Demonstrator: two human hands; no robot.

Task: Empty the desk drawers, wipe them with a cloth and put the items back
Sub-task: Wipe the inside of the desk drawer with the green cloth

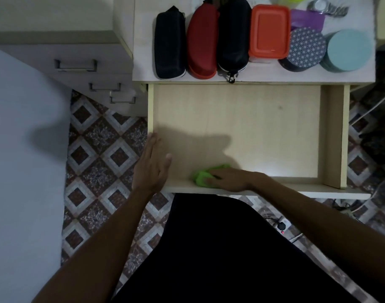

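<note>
The desk drawer [241, 119] is pulled out and holds nothing but my right hand and a green cloth [201, 177]. My right hand [228, 179] grips the bunched cloth at the drawer's front inner edge, left of centre. My left hand [152, 162] lies with straight fingers along the drawer's left front corner, thumb over the inside. On the desk top [143, 40] stand a black case [169, 42], a red case [202, 43], a second black case [233, 35], an orange lidded box [269, 31], a patterned round tin [305, 48] and a stack of teal discs [348, 51].
A narrow side compartment [332, 136] runs down the drawer's right. A wristwatch [328, 6] and a purple item [307, 19] lie at the desk's back right. A drawer unit with metal handles [75, 65] stands to the left. A power strip [282, 226] and cables lie on the patterned floor.
</note>
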